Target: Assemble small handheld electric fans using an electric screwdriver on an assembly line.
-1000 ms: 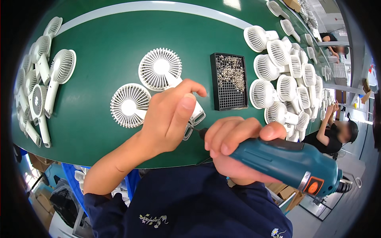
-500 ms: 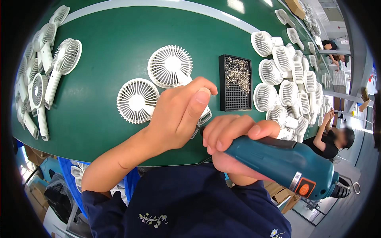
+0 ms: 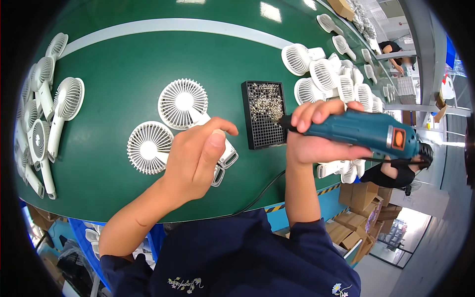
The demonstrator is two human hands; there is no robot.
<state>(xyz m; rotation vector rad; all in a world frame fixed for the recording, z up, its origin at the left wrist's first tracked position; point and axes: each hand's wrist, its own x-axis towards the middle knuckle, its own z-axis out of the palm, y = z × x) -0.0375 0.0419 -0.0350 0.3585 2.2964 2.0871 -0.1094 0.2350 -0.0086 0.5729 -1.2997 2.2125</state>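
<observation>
Two white handheld fans (image 3: 183, 101) lie side by side on the green table with round grilles up. My left hand (image 3: 193, 161) is closed over their handles, thumb against the bent forefinger; its lower fingers are hidden. The handle ends stick out to its right. My right hand (image 3: 316, 133) grips a teal electric screwdriver (image 3: 354, 129), held nearly level, its dark nose pointing left. That nose is over the right edge of a black screw tray (image 3: 251, 133), where many small silver screws (image 3: 267, 103) lie loose on a grid of holes. The bit's tip is hard to make out.
More white fans (image 3: 67, 101) are piled at the left, and another heap (image 3: 324, 74) lies at the right behind the screwdriver. A black cord (image 3: 264, 193) crosses the table's near edge. Cardboard boxes (image 3: 363, 195) stand below at right. Other people are farther right.
My right hand has carried the screwdriver up and away from the fan handles to the screw tray. My left hand stays on the fans. The whole view has shifted.
</observation>
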